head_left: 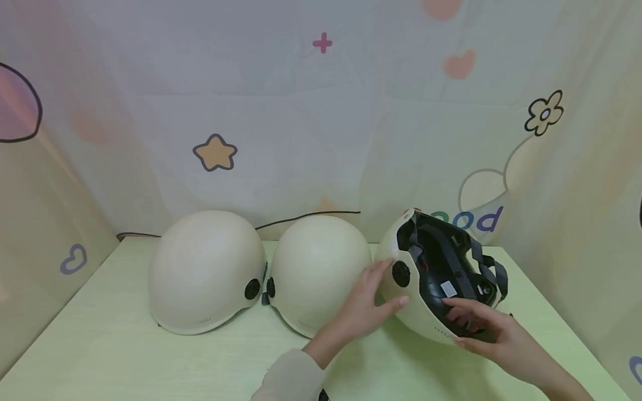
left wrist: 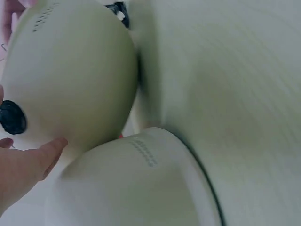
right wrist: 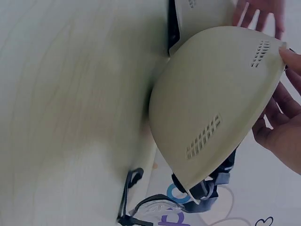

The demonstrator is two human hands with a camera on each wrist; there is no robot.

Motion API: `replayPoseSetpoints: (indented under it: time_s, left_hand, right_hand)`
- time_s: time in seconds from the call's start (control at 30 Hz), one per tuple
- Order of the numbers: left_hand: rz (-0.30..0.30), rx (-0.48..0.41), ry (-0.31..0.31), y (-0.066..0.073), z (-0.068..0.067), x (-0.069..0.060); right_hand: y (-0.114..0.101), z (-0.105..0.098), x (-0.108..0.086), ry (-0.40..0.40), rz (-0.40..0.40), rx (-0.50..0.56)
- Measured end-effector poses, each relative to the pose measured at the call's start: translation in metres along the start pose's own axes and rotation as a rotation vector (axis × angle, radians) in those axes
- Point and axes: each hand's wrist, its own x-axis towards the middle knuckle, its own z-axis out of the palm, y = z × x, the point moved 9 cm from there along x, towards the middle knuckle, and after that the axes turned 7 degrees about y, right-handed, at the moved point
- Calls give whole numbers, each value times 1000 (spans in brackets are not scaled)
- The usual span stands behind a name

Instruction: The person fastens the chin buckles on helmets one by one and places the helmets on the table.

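A cream helmet [head_left: 418, 317] is tipped on its side at the right of the table, its black padded inside and dark straps showing. My left hand [head_left: 368, 301] touches the outside of this helmet with extended fingers, near a round black knob; the same hand [left wrist: 28, 169] appears at the lower left of the left wrist view. At the rim, my right hand [head_left: 494, 337] holds the helmet, thumb on the outer shell and fingers inside. The right wrist view shows that thumb over the edge of the shell [right wrist: 207, 89], beside its vent holes.
Two more cream helmets, a left one [head_left: 205, 273] and a middle one [head_left: 321, 267], stand dome up on the pale table [head_left: 175, 367]. The middle one adjoins the tipped helmet. A black cord [head_left: 306, 215] runs behind them along a patterned curtain [head_left: 281, 139].
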Motion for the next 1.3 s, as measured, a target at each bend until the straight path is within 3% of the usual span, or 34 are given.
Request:
replayPoseSetpoints:
  time_s: [0.13,0.33,0.5,0.67,0.83,1.13,1.3]
  left_hand:
    - [57,-62,58,13,-10,3]
    - [70,-56,73,18,-13,5]
    - [51,-20,94,14,-12,4]
    - [30,10,103,7,-11,1]
    - [15,-25,105,1,-10,0]
    - [-1,-64,113,-4,-7,0]
    - [-27,-97,113,-8,-6,0]
  right_hand:
    - [2,8,-2,-31,21,-38]
    - [9,17,-7,-90,51,-44]
    - [13,22,-13,-123,68,-52]
    - [9,28,-14,-104,22,-69]
    - [10,31,-13,-108,32,-80]
    - [6,2,-6,-32,-8,30]
    - [19,-36,4,12,62,77]
